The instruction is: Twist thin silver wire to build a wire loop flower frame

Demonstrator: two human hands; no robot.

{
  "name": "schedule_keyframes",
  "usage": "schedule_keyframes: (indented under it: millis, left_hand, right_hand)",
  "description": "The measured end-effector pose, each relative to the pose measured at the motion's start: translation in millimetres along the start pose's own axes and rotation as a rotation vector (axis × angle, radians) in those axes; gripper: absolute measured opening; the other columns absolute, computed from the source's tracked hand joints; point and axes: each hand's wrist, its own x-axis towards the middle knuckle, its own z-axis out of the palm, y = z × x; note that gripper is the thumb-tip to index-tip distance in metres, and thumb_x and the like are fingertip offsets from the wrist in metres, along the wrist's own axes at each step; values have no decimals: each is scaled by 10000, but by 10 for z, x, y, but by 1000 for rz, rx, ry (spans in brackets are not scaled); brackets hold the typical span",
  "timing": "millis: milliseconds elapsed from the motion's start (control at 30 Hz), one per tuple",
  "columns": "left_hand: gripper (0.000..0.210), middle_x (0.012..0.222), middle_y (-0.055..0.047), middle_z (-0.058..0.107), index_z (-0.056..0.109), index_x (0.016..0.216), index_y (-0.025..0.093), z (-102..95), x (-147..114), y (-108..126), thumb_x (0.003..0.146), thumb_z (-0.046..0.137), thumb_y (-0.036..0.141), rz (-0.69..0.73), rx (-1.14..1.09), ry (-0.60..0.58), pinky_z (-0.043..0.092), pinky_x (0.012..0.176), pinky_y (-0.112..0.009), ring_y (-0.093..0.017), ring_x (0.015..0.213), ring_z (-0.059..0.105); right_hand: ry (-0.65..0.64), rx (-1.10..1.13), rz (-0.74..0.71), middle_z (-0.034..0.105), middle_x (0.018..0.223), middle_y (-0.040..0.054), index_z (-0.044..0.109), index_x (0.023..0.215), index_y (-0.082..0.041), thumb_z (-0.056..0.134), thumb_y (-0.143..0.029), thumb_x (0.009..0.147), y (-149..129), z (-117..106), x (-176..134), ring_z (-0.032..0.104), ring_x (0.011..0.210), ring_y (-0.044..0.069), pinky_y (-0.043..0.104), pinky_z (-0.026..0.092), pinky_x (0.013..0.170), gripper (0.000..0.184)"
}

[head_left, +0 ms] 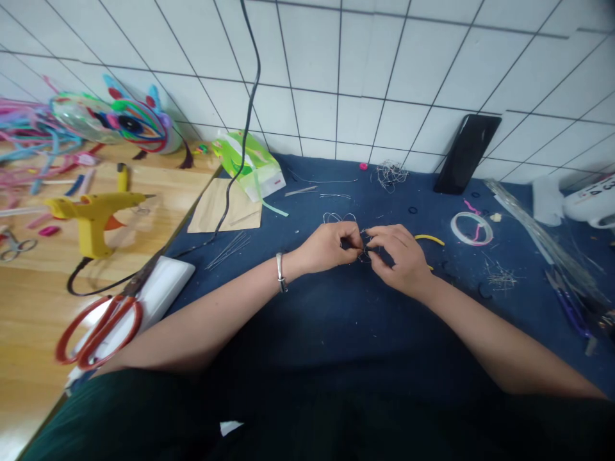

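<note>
Over the dark blue cloth [327,307], my two hands meet with their fingertips almost touching. My left hand [336,246] is closed, thumb and fingers pinched on thin bent wire. Loops of that wire [340,218] stick out behind its knuckles. My right hand [401,253] curls toward it, thumb and fingers closing on the same fine wire; the fingers hide much of the piece. Just beyond the right hand lies a short yellow tube [430,239]. Straight lengths of wire [229,250] rest on the cloth to the left.
Orange-handled scissors [106,323] lie on a white box beside a yellow glue gun [93,218]. A black phone [466,153] leans on the tiled wall. Also around are a wire tangle [391,174], a tape ring [471,228], purple-handled pliers [569,304] and a hanging black cable [250,96].
</note>
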Motion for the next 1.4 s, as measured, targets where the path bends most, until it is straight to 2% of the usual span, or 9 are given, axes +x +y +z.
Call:
schedule_keyframes:
  millis: [100, 167, 400, 633, 800, 900, 1000, 1267, 1400]
  left_hand:
    - [77, 780, 11, 615, 574, 757, 162, -3, -7, 23, 722, 564, 94, 47, 74, 5, 457, 698, -236, -87, 729, 566]
    - [90, 799, 12, 617, 566, 784, 167, 2, -10, 20, 726, 563, 99, 69, 70, -9, 459, 701, -232, -86, 736, 568]
    - [76, 740, 27, 579, 497, 745, 170, 67, -16, -27, 737, 557, 124, 68, 99, 42, 412, 574, -189, -63, 641, 524]
    - [109, 768, 13, 581, 468, 697, 161, 94, -22, 28, 735, 506, 66, 119, 167, 63, 421, 619, -202, -70, 682, 536]
    - [100, 802, -6, 601, 462, 752, 169, 132, -25, 8, 755, 522, 88, 39, -13, 48, 461, 617, -204, -87, 715, 595]
    - [116, 797, -8, 611, 445, 792, 174, 157, -21, -15, 774, 538, 107, -24, -186, 5, 491, 626, -209, -88, 705, 622]
    - [128, 793, -8, 610, 445, 808, 174, 162, -13, -16, 782, 554, 113, -51, -258, -17, 502, 636, -218, -81, 683, 613]
    - [87, 833, -19, 610, 497, 768, 163, 126, 0, 52, 791, 581, 163, 24, -64, 52, 481, 752, -247, -95, 783, 576]
    - [86, 845, -21, 626, 480, 773, 169, 133, -21, 26, 791, 563, 157, 30, -2, 82, 483, 717, -239, -94, 762, 583]
  right_hand:
    - [-28, 19, 65, 650, 1059, 80, 522, 1100, -210, 560, -110, 751, -22, 1, 11, 578, 983, 234, 408, 448, 873, 365]
    - [-69, -10, 95, 653, 993, 71, 521, 1120, -201, 564, -117, 746, -28, 2, 12, 575, 927, 229, 395, 446, 842, 385]
    - [-110, -51, 141, 653, 879, 46, 570, 1034, -194, 533, -134, 795, 2, 20, -11, 550, 855, 212, 368, 409, 792, 250]
    - [-76, -15, 155, 670, 846, 38, 609, 936, -172, 528, -127, 820, 4, 46, 0, 546, 821, 188, 337, 410, 793, 149]
    - [-59, -129, 66, 672, 783, 31, 628, 846, -177, 503, -172, 870, 29, 33, -27, 545, 793, 183, 344, 373, 738, 127]
    - [-57, -210, -32, 668, 763, 31, 630, 814, -189, 503, -167, 864, 50, 16, -51, 538, 796, 190, 359, 348, 732, 139]
    - [-67, -234, -66, 658, 737, 24, 619, 764, -198, 504, -154, 851, 57, -7, -54, 529, 785, 189, 364, 335, 730, 151]
    - [-53, -197, 5, 634, 716, 19, 620, 727, -203, 511, -141, 827, 58, -27, -21, 515, 794, 186, 353, 329, 721, 160]
    - [-33, -170, 35, 639, 746, 25, 633, 745, -205, 528, -159, 822, 67, -9, -24, 511, 806, 193, 351, 343, 719, 139]
